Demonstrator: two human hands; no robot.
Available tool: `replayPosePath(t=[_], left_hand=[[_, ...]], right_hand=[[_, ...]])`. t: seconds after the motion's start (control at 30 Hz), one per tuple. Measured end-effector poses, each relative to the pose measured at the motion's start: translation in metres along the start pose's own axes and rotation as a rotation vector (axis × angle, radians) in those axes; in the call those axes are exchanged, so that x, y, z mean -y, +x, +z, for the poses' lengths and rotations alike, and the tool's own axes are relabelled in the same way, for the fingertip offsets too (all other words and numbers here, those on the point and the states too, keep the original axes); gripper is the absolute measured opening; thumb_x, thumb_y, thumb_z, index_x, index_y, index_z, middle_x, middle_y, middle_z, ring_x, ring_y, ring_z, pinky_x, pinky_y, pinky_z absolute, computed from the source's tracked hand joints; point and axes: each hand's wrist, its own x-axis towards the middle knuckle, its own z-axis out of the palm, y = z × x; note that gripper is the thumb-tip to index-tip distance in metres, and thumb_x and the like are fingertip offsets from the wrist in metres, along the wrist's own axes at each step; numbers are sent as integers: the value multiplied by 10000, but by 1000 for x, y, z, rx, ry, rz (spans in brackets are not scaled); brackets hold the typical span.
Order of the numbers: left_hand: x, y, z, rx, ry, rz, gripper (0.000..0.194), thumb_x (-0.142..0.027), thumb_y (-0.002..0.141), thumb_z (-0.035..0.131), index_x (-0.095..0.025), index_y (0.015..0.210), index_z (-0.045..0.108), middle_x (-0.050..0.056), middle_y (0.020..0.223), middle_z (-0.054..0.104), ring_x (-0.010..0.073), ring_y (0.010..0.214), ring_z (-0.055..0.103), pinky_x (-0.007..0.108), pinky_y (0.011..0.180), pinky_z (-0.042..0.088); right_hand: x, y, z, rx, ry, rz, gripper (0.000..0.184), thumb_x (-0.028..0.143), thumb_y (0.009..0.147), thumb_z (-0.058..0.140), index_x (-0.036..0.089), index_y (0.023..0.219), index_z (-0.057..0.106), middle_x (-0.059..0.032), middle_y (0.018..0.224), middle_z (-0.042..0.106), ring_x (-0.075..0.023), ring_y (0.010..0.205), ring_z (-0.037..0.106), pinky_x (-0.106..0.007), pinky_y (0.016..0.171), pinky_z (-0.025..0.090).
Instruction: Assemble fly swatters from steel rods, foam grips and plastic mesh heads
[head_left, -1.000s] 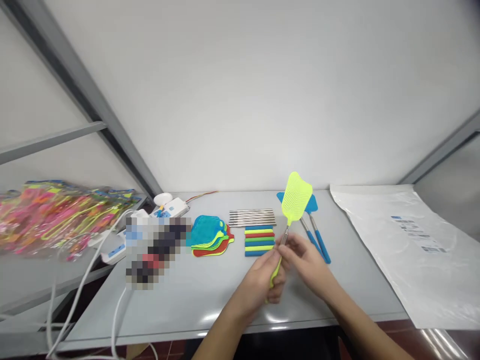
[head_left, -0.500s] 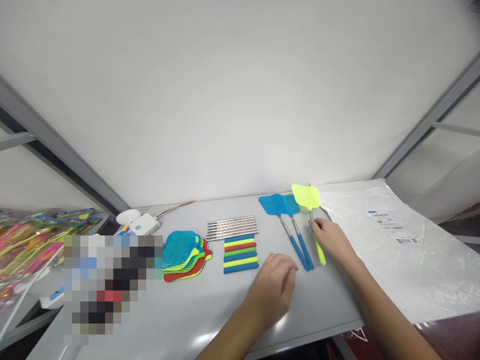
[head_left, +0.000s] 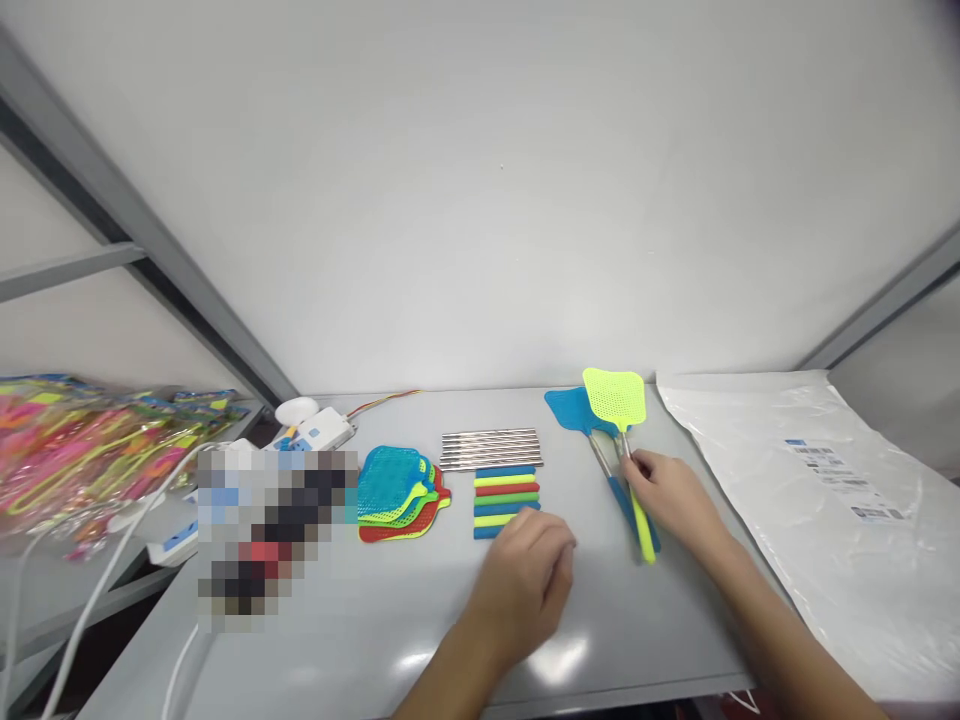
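Note:
My right hand point(head_left: 664, 490) pinches the metal shaft of a yellow fly swatter point(head_left: 615, 398), just above its yellow handle. That swatter overlaps blue fly swatters point(head_left: 574, 410) lying on the table, partly hiding them. My left hand point(head_left: 521, 575) is loosely curled, with nothing visible in it, close to a row of coloured handle grips point(head_left: 507, 500) in blue, yellow, red and green. Behind the grips lie several silver metal rods point(head_left: 491, 449), side by side. A stack of swatter heads point(head_left: 390, 482), blue on top with green, yellow and red below, sits to their left.
White plastic packaging with a label point(head_left: 862, 540) covers the table's right side. Power strips with cables point(head_left: 322, 430) stand at the back left, beside a pixelated patch. Bagged colourful items point(head_left: 97, 450) lie on the far left. A white wall point(head_left: 510, 200) rises behind the grey table point(head_left: 322, 650).
My right hand has brought the yellow swatter leftward over the blue ones. The camera view has turned slightly to the left. My left hand stays curled, now nearer the grips.

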Motion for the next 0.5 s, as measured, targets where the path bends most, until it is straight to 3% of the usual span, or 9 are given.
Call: replayPosePath(t=[0.13, 0.3, 0.4, 0.5], left_hand=[[17, -26, -35, -178, 80, -78, 162, -154, 940, 417, -198, 970, 571, 75, 974, 622, 205, 933, 543, 355, 874, 425], [47, -58, -89, -379, 402, -219, 151, -196, 939, 455, -183, 1018, 583, 96, 1064, 621, 237, 1034, 520, 396, 948, 390], [62, -69, -109, -380, 581, -329, 243, -244, 935, 477, -186, 1149, 576, 110, 1214, 593, 285, 1159, 462, 442, 983, 349], [70, -74, -113, -320, 674, -399, 332, -235, 940, 449, -208, 1262, 525, 96, 1327, 557, 307, 1260, 402, 474, 1000, 309]], right_hand=[[31, -7, 9, 99, -30, -113, 396, 413, 919, 365, 228, 571, 400, -9, 537, 547, -173, 514, 483, -286, 500, 255], [65, -3, 19, 170, -90, -212, 393, 392, 921, 365, 223, 570, 416, -30, 574, 574, -179, 540, 493, -286, 490, 237], [85, 9, 19, 189, -130, -266, 388, 394, 923, 370, 218, 585, 445, -45, 609, 592, -179, 555, 499, -285, 495, 223], [106, 23, 10, 214, -158, -335, 373, 402, 927, 372, 215, 617, 460, -43, 624, 595, -167, 539, 492, -283, 496, 216]])
